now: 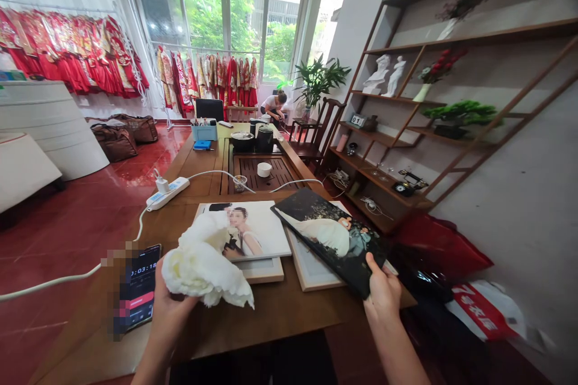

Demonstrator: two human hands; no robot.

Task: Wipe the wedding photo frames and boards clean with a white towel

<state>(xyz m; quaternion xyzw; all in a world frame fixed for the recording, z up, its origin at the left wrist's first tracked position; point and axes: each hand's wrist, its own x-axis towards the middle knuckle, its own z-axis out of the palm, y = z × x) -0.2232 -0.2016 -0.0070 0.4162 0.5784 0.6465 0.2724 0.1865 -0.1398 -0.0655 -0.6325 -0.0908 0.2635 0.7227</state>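
Nearest the camera, two bare forearms reach up from the bottom edge over a wooden table (289, 313).

Left hand (169, 304): closed around a crumpled white cloth (203, 264). The cloth bulges up and to the right out of the fist, its upper part lying over the lower left corner of a light photo board (253, 230). The forearm rises from bottom centre, leaning slightly right; the back of the hand faces the camera.

Right hand (383, 290): clamped on the near corner of a dark photo board (332, 234), thumb on top, fingers hidden beneath. The board is tilted, its near edge lifted off the table, and extends up and left from the grip. The forearm enters from the lower right.

Under the two boards lie two pale frames (311, 267), partly covered. A phone (141, 293) showing a timer lies just left of the left hand.

Further back: a power strip (168, 193) with a plug and a white cable running off to the left; a tea tray (262, 171) bearing a white cup (264, 169), a dark pot (242, 141) and a kettle (264, 138); a blue box (204, 130) holding small items, not identifiable.

A person (274, 105) sits bent over at the far end. Red garments (72, 54) hang on racks at left; shelves (406, 132) with figurines and plants stand at right.
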